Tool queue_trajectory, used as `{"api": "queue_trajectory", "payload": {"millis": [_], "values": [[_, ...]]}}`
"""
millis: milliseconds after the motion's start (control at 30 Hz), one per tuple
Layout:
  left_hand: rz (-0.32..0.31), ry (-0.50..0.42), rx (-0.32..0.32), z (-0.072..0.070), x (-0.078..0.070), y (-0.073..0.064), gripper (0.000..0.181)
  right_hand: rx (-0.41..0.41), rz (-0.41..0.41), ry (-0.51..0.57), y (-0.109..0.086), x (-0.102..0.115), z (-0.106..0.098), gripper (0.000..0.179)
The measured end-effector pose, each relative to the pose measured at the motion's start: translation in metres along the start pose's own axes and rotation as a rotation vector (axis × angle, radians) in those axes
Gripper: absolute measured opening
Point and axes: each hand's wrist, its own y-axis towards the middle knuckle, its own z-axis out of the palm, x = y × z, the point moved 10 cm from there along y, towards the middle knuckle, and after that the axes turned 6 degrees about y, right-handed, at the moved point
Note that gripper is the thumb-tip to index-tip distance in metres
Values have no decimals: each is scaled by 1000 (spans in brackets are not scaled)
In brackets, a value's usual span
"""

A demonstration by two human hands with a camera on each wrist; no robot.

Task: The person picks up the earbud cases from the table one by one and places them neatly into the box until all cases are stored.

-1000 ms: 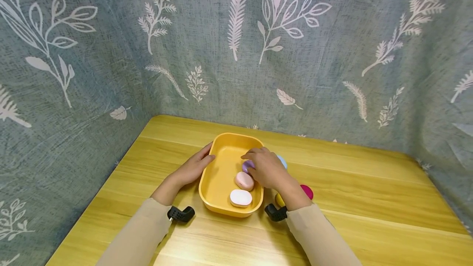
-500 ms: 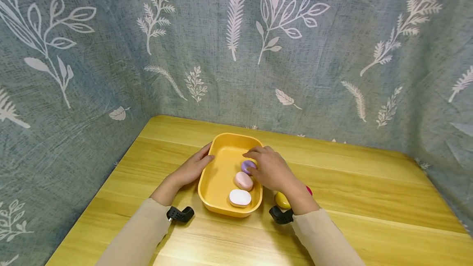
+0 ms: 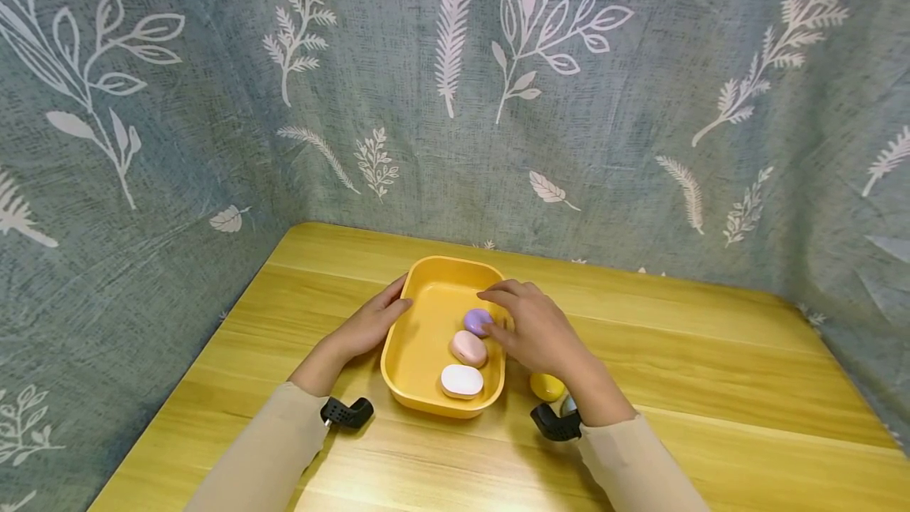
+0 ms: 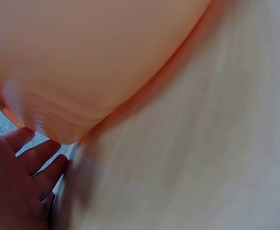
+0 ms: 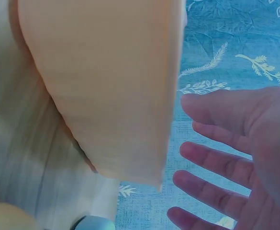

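A yellow rectangular tub [image 3: 421,354] with rounded corners stands on the table. In it, along the right side, lie a glossy purple round piece [image 3: 475,322], a pale pink oval piece [image 3: 469,348] and a white oval piece [image 3: 462,381]. My left hand [image 3: 366,326] holds the tub's left wall, thumb over the rim and fingers outside; the left wrist view shows fingertips [image 4: 58,163] at the tub's corner. Above the right rim is my right hand [image 3: 536,326], fingers spread around nothing, thumb tip overlapping the purple piece in the head view.
Right of the tub, a yellow round piece [image 3: 547,387] sits beside the right wrist's black camera mount [image 3: 556,423]. Low in the right wrist view a light blue rounded piece [image 5: 95,223] shows. A leaf-patterned curtain [image 3: 569,180] hangs behind the wooden table [image 3: 711,385].
My right hand has drawn back to the right from the purple piece, which stays in the tub. The red piece is now hidden behind my right arm. The left hand has stayed put.
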Motion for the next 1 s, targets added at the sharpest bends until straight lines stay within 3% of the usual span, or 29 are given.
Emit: {"api": "queue_trajectory", "payload": {"millis": [1000], "values": [[-9, 15, -1, -1, 1, -1, 60, -17, 86, 75, -33, -27, -22, 48]]}}
